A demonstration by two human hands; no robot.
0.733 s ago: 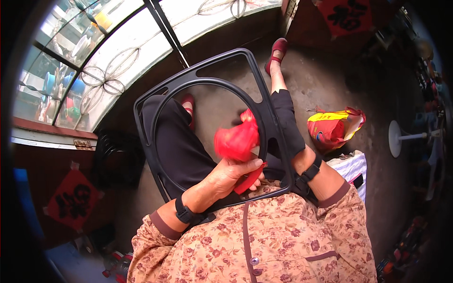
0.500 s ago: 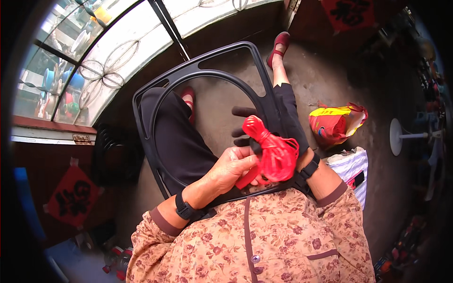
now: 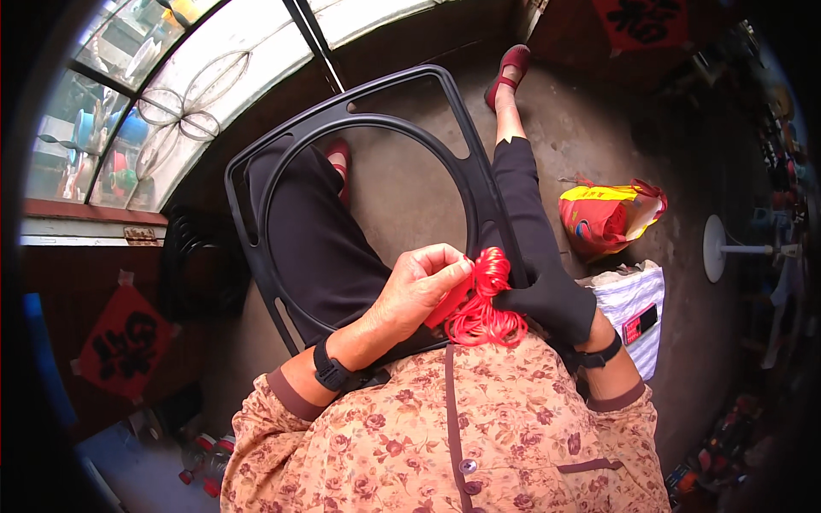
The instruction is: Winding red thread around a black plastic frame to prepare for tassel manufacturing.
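A looped bundle of glossy red cord point(image 3: 487, 323) is held above my lap, bunched at the top with loose loops hanging below. My left hand point(image 3: 409, 289), bare, pinches thumb against forefinger at the bundle's upper left edge. A flat red piece point(image 3: 450, 306) shows beneath that hand; what joins it to the cord is hidden. My right hand point(image 3: 552, 297) wears a black glove and closes round the bundle from the right, its thumb across the narrow middle. Across my thighs rests a black plastic frame point(image 3: 359, 126) with a large round opening, just beyond both hands.
On the floor at right stands a red and yellow bag point(image 3: 603, 224). Nearer me, a dark phone point(image 3: 641, 322) lies on a white striped cloth or sack point(image 3: 611, 295). A white round-based stand point(image 3: 713, 248) is farther right. Dark ring-shaped items point(image 3: 201, 269) sit left, below the window.
The cord bundle has come lower and hangs more upright. My gloved hand has turned over, its back now showing and its fingers no longer stretched out to the left.
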